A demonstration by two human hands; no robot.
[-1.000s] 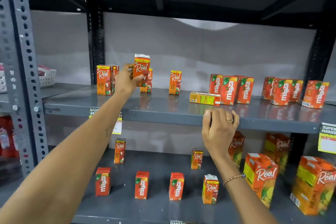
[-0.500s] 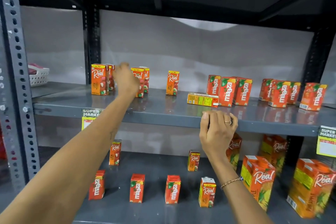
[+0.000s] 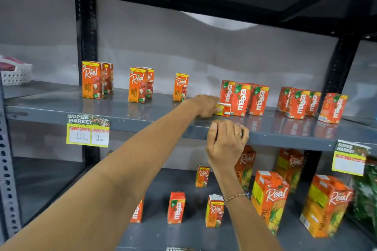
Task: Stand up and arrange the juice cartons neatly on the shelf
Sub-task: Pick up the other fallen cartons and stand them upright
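On the grey middle shelf (image 3: 61, 106), small orange Real cartons stand upright: a pair at the left (image 3: 92, 80), a pair further right (image 3: 137, 85) and a single one (image 3: 181, 87). Red Maaza cartons stand in a group (image 3: 242, 98) and a looser group at the right (image 3: 299, 104). One carton (image 3: 224, 109) lies on its side in front of the Maaza group. My left hand (image 3: 205, 106) is closed over its left end. My right hand (image 3: 228, 140) grips the shelf's front edge, fingers on top.
The lower shelf (image 3: 240, 232) holds scattered small cartons (image 3: 176, 208) and large Real pineapple cartons (image 3: 269, 199) at the right. Price labels (image 3: 87, 130) hang from the shelf edge. A white basket (image 3: 15, 74) sits at the far left. Dark uprights (image 3: 86, 36) frame the bay.
My left hand let go of the Real carton, which now stands in the second pair, and moved right onto the lying carton. The right hand stayed on the shelf edge.
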